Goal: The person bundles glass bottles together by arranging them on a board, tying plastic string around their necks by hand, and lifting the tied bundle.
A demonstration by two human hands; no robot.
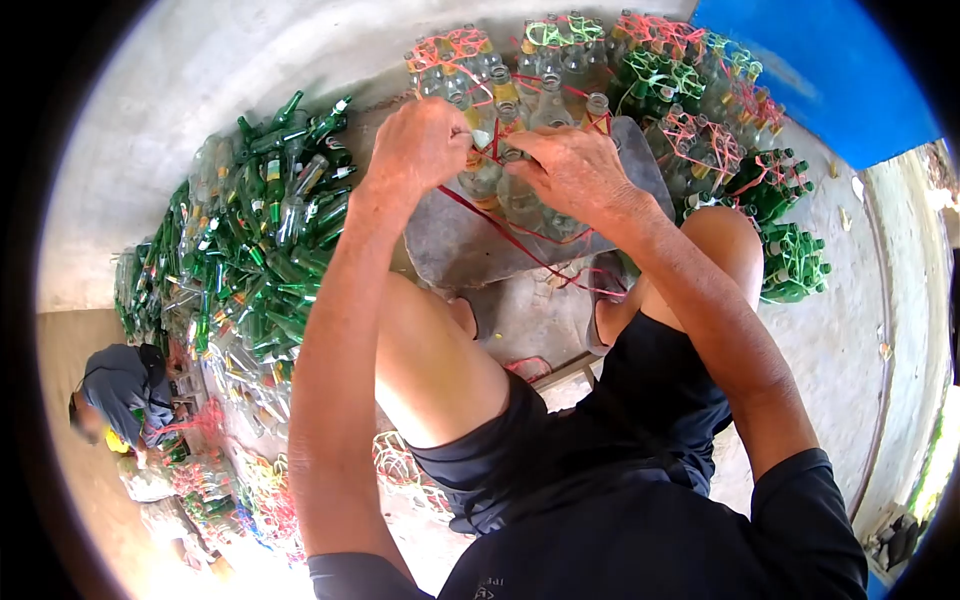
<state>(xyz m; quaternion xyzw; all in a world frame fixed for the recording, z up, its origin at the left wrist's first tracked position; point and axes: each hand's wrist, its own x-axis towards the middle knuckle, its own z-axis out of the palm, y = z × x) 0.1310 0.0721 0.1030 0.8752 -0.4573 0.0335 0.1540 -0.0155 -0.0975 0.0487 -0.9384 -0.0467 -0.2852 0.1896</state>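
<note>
A cluster of clear glass bottles [520, 205] stands upright on a low grey slab [437, 243] between my knees. Red plastic string [508, 237] runs around their necks, and a loose length trails over the slab's near edge to the floor. At the near left of the cluster, my left hand [418, 145] is closed with its fingertips pinched on the string. Opposite it, my right hand [577, 168] pinches the string with thumb and forefinger, just above the bottle mouths. The fingers partly hide the string between them.
A large heap of green and clear bottles [270, 205] lies to the left. Bundles tied with red and green string [700, 140] stand behind and right of the slab. A blue panel [810, 80] is at upper right. Another person [125, 390] bends over bottles at far left.
</note>
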